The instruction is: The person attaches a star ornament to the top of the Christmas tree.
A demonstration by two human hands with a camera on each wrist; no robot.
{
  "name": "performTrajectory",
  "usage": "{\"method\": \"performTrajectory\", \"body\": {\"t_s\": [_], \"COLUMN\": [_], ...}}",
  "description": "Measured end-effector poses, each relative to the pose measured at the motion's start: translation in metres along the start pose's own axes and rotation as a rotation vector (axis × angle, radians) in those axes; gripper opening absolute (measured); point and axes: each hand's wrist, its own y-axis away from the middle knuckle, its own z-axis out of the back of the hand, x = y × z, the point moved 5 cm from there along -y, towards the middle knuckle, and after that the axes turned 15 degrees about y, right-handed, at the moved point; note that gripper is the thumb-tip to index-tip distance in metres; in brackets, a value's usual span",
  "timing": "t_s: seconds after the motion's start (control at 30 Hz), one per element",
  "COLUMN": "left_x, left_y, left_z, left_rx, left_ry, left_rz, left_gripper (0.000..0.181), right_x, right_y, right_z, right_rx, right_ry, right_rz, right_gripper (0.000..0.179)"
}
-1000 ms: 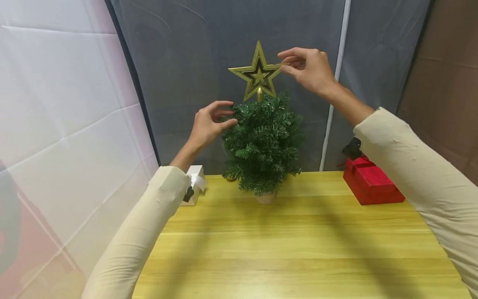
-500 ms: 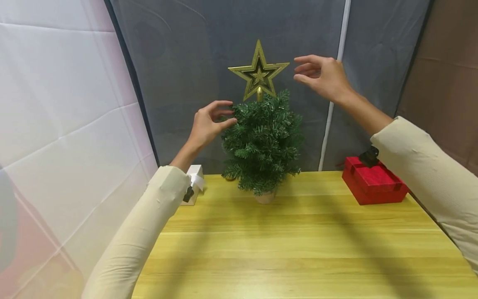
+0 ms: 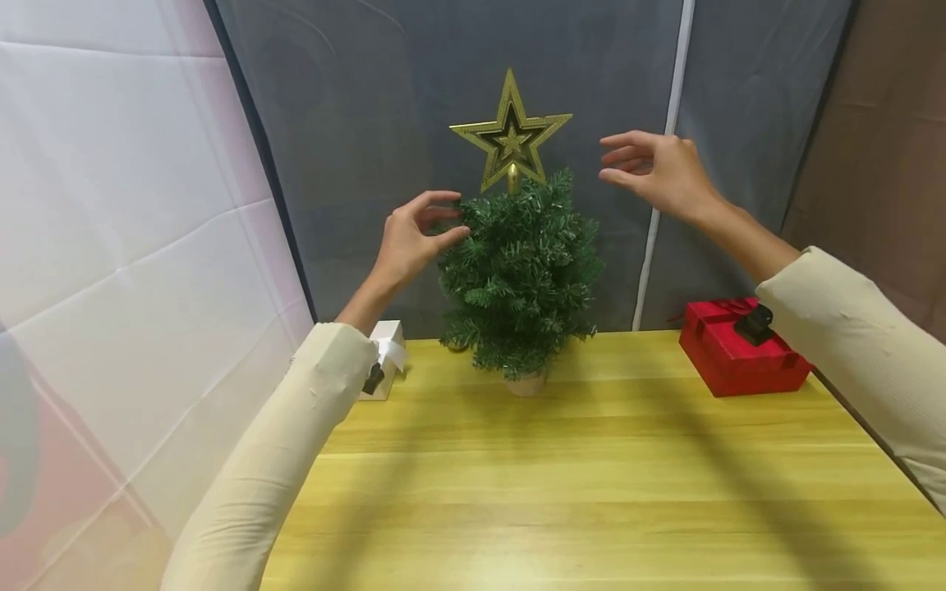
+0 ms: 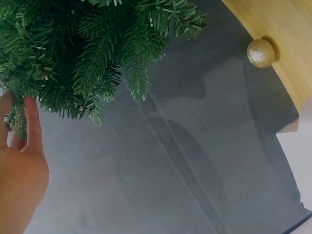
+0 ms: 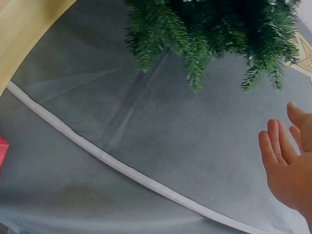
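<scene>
A small artificial Christmas tree (image 3: 521, 271) stands upright in a pale pot (image 3: 525, 383) on the wooden table. A gold star topper (image 3: 512, 141) is upright at its top. My left hand (image 3: 410, 238) is at the tree's upper left side, thumb and fingers apart. In the left wrist view, a branch tip (image 4: 17, 119) shows between the fingers of that hand (image 4: 22, 170); whether they touch it I cannot tell. To the right of the star, my right hand (image 3: 668, 172) hovers in the air, fingers loosely bent and holding nothing.
A red gift box (image 3: 739, 361) sits at the table's back right. At the back left is a white box (image 3: 388, 336) with a ribbon, partly behind the left sleeve. A gold ball (image 4: 262, 53) lies near the table's back edge. Grey cloth (image 3: 384, 123) hangs behind.
My right hand has let go of the star's right point and moved away to the right and down. The left hand has stayed beside the tree. The view has tilted slightly.
</scene>
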Motion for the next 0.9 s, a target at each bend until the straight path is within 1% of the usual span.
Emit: {"method": "performTrajectory", "body": {"t_s": [0.13, 0.37, 0.47, 0.6, 0.73, 0.9], "left_x": [-0.002, -0.007, -0.008, -0.009, -0.014, -0.030], "left_y": [-0.001, -0.003, -0.002, 0.000, 0.006, 0.022], "left_z": [-0.001, -0.002, 0.000, 0.005, 0.012, 0.020], "left_rx": [0.009, 0.027, 0.024, 0.016, 0.006, 0.020], "left_ry": [-0.029, -0.055, -0.053, -0.052, -0.058, -0.043], "left_rz": [-0.004, -0.033, -0.042, -0.040, -0.019, 0.015], "left_gripper": [0.047, 0.048, 0.049, 0.050, 0.052, 0.055], "right_x": [-0.006, -0.016, -0.020, -0.023, -0.027, -0.029], "right_y": [0.008, 0.021, 0.026, 0.032, 0.038, 0.047], "right_z": [-0.004, -0.009, -0.011, -0.014, -0.016, -0.019], "right_rx": [0.025, 0.022, 0.024, 0.022, 0.028, 0.045], "right_ry": [0.010, -0.017, -0.012, -0.005, -0.005, 0.009], "right_rz": [0.001, 0.018, 0.036, 0.038, 0.034, 0.041], "right_gripper": [0.045, 0.045, 0.046, 0.045, 0.045, 0.045]}}
